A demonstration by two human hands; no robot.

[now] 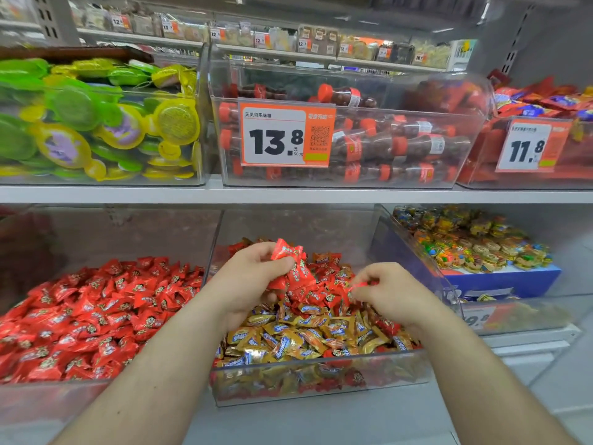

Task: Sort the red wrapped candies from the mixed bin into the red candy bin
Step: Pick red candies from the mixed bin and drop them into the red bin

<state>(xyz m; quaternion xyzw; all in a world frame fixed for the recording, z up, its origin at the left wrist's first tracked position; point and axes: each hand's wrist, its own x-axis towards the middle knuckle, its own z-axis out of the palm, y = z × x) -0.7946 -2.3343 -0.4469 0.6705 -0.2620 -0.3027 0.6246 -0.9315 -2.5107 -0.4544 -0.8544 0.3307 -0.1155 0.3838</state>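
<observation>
Both hands work over the mixed bin [321, 380], the clear tub in the middle of the lower shelf. The left hand [253, 281] has its fingers curled round a bunch of red wrapped candies [290, 268], several of them held above the heap, with one wrapper sticking up past the fingertips. The right hand [390, 292] is lower and to the right, its thumb and fingertips pinching a single red candy [359, 285] just at the surface of the pile (the wrapper is partly hidden by the fingers).

Inside the mixed bin, red candies lie mostly toward the back, and gold and blue wrapped candies [288, 338] fill the front. The red candy bin [48, 396] stands just beside it on the left, touching or nearly touching its side wall, and holds a deep layer of red wrappers only. On the right, a third tub holds small multicoloured sweets [475, 248]. On the shelf above, a bin of cola-bottle candies [401, 146] carries a price tag [282, 136] reading 13.8.
</observation>
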